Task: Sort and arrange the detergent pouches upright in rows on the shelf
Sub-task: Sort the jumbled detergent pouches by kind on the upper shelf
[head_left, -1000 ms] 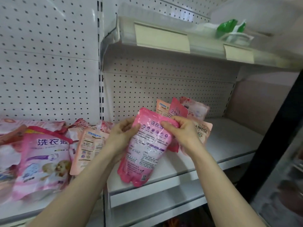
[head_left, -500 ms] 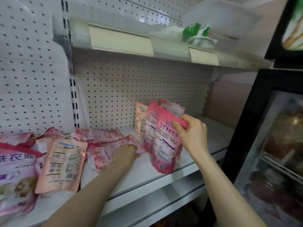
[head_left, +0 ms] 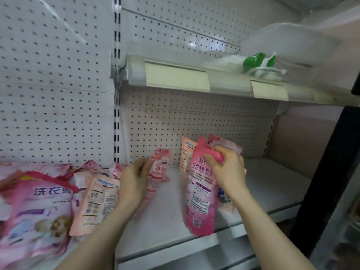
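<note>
Your left hand [head_left: 134, 179] has lifted a small pouch [head_left: 158, 168] off the pile; your right hand [head_left: 227, 168] keeps gripping the pink pouch [head_left: 200, 193] top, standing it on the shelf [head_left: 165, 227].

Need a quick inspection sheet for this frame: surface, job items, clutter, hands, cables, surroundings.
Surface: white shelf, bare at right.
Job's things: pink pouch upright at the shelf front; more pouches stand behind it; a small pink pouch is tilted; the pouch pile lies flat at left.
Clutter: green-and-white pack on the upper shelf.
Grippers: right hand pinches the pink pouch's top; left hand grips the small pink pouch.
Cables: nothing seen.
Surroundings: pegboard back panel; dark cabinet frame at right.
</note>
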Demonstrator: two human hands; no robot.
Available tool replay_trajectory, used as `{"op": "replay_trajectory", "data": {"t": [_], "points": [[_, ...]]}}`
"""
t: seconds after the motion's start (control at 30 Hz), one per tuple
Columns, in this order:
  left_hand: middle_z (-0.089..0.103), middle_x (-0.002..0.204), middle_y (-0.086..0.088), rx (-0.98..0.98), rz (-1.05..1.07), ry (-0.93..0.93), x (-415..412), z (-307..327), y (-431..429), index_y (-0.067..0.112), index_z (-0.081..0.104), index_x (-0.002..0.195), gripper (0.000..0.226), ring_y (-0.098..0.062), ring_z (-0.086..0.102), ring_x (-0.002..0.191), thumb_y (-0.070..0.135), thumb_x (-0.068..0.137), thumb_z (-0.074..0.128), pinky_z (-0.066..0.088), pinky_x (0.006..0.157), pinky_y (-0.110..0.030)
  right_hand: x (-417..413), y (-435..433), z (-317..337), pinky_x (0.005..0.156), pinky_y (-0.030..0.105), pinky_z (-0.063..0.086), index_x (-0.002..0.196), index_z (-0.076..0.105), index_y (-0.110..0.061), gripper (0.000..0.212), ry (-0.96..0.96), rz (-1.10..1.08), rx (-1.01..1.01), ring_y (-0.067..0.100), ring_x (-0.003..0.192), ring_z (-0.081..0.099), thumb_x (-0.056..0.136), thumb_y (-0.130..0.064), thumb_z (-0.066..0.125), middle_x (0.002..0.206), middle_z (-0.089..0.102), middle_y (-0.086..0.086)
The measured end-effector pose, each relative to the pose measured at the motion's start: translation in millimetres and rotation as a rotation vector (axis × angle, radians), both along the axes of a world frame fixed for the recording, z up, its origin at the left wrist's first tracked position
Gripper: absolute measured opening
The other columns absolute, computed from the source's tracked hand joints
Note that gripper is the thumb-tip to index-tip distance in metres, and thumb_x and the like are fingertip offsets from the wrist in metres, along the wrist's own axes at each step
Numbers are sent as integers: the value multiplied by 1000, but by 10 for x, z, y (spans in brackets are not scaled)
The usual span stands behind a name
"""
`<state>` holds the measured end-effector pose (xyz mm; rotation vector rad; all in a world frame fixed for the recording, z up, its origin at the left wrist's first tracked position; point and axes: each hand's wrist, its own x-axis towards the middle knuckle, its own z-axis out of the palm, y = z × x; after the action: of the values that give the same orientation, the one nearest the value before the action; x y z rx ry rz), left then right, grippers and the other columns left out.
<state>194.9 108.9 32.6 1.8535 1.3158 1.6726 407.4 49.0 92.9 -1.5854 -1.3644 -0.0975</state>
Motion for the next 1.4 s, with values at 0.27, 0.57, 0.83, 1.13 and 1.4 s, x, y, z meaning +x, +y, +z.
{"op": "replay_trajectory", "data": {"t": [0.27, 0.57, 0.83, 1.13, 1.4], "points": [[68, 71, 2, -46, -15, -263, -257, 10, -224, 27, 65, 82, 20, -15, 65, 66, 26, 96, 52, 54, 58, -28, -388, 512, 117, 65, 35, 55, 85, 71, -20, 17, -238, -68, -22, 21, 67, 65, 91, -35, 67, 73, 69, 0], [67, 73, 11, 14, -91, -233, -244, -88, -496, 30, 67, 86, 15, 3, 58, 68, 20, 94, 58, 43, 63, -13, -843, 82, 61, 65, 33, 48, 66, 60, -18, 51, -206, 63, 56, 22, 67, 57, 98, -53, 41, 67, 61, 2], [65, 118, 19, 89, -296, 340, -396, -211, -625, 28, 70, 113, 44, 8, 54, 111, 57, 87, 48, 35, 96, -5, -675, -15, 456, 69, 33, 55, 82, 71, -8, 20, -161, 100, -635, 21, 73, 66, 91, -26, 66, 81, 68, 7], [70, 104, -11, -54, 87, 931, -1313, -484, -166, 13, 73, 94, 26, -33, 68, 90, 17, 69, 76, 56, 79, -42, -490, 72, 329, 74, 32, 46, 97, 73, -17, 19, -488, -186, -364, 19, 83, 64, 99, -26, 56, 93, 70, 0], [64, 97, 3, -4, 29, 1028, -1463, -522, -211, 19, 66, 94, 21, -20, 60, 92, 34, 88, 53, 46, 80, -33, -814, 68, 6, 83, 47, 55, 100, 76, -9, 32, -720, -265, 192, 33, 98, 65, 73, 4, 64, 99, 74, 13]]}}
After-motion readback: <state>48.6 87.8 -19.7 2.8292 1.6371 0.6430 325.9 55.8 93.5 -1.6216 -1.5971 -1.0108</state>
